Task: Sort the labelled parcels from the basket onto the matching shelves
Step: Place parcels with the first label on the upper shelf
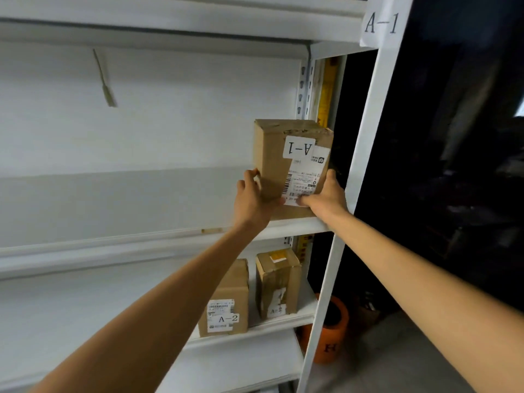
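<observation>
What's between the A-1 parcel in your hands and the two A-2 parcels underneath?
Head view: only the white shelf board lies between the A-1 parcel and the left A-2 parcel and right A-2 parcel below it.

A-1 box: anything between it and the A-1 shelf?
Nothing visible. The A-1 box sits on the A-1 shelf, at its right end, held by the left hand and right hand; no parcel beside it.

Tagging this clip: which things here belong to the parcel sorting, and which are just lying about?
Job: brown cardboard parcel labelled A-1, gripped by left hand and right hand; white paper A-1 sign; two brown cardboard A-2 parcels below.
Lying about: orange cylindrical roll on the floor; pale strip hanging on the wall.
</observation>
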